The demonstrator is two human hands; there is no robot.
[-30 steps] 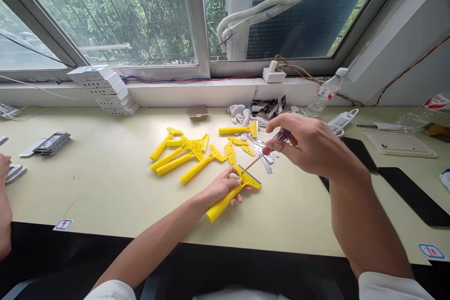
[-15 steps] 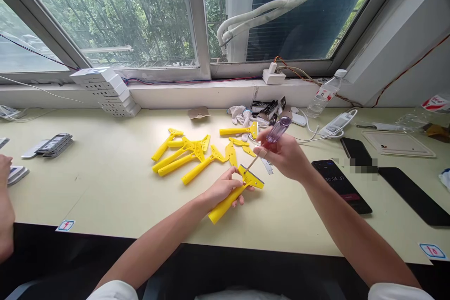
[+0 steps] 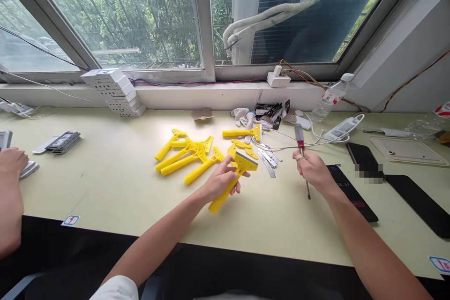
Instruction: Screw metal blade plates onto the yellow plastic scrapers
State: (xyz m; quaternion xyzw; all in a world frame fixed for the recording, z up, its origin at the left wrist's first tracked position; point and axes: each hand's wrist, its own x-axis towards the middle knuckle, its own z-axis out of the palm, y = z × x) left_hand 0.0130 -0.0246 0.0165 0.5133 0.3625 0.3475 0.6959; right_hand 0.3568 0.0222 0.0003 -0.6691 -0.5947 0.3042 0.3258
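My left hand (image 3: 222,179) is closed around a yellow scraper (image 3: 218,202), whose head with a metal blade edge points up and right. In my right hand (image 3: 311,167) is a screwdriver (image 3: 299,136) with a clear and red handle; its handle points up and its tip down, apart from the scraper. Several yellow scraper handles (image 3: 179,163) lie in a group left of my left hand. Behind it rests another scraper (image 3: 239,133) with a blade. Small yellow plates (image 3: 242,144) and several loose metal blades (image 3: 267,160) lie between my hands.
Phones (image 3: 355,197) lie by my right forearm. Farther back are a white power strip (image 3: 342,129), cables, a plastic bottle (image 3: 330,98), a glove (image 3: 242,116) and stacked white boxes (image 3: 114,91). At the left edge, another person's hand (image 3: 13,161) is near grey flat pieces.
My right hand has moved right, away from the scraper, and the screwdriver has turned upright in it. My left hand has lifted and tilted the scraper slightly. The view has shifted a little.
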